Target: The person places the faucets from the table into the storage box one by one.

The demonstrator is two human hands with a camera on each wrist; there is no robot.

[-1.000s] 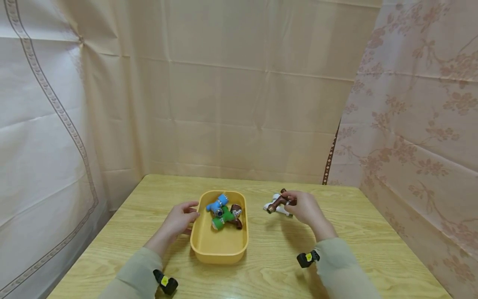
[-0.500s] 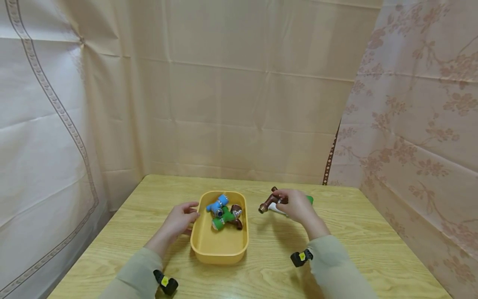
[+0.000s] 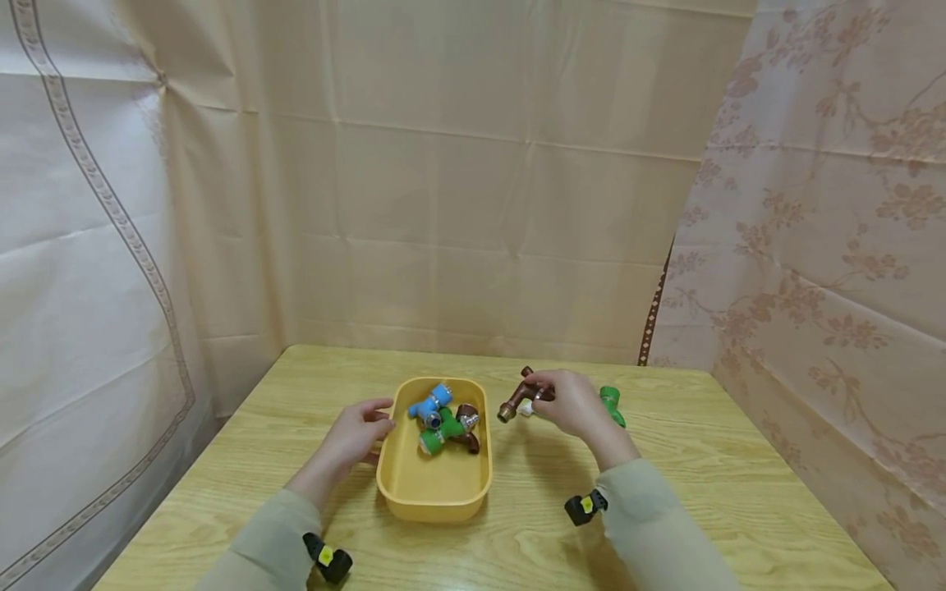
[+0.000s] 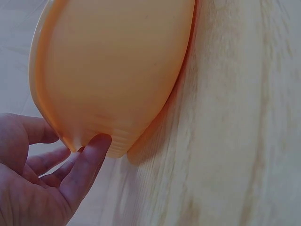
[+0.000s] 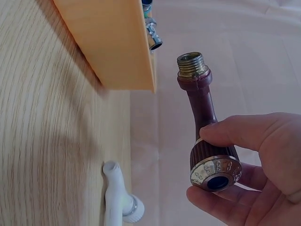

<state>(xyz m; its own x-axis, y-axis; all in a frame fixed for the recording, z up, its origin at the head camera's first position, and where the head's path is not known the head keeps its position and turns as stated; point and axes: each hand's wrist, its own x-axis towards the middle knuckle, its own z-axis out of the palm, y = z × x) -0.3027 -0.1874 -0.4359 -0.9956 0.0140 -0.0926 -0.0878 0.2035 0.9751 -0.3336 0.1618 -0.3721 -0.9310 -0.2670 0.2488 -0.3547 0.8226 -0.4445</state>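
Note:
My right hand (image 3: 576, 408) holds a brown tap (image 3: 520, 396) above the table, between the yellow tub and a white tap. In the right wrist view the thumb and fingers pinch the brown tap's ribbed knob (image 5: 212, 162), its brass threaded end (image 5: 192, 65) pointing away from the hand. Below it lies the white tap (image 5: 115, 200), mostly behind the hand in the head view. My left hand (image 3: 355, 431) rests its fingers against the outer left side of the yellow tub (image 3: 436, 488); the left wrist view shows fingertips touching the wall (image 4: 117, 70).
Inside the tub lie a blue tap (image 3: 429, 404), a green tap (image 3: 438, 441) and a brown tap (image 3: 471, 443), bunched toward its far end. Another green tap (image 3: 610, 397) lies right of my right hand. Curtains (image 3: 473, 205) hang behind the wooden table (image 3: 702, 460).
My right hand has carried the brown tap leftward toward the tub, away from the white tap. The green tap on the right has come into sight. The left hand and tub stay still.

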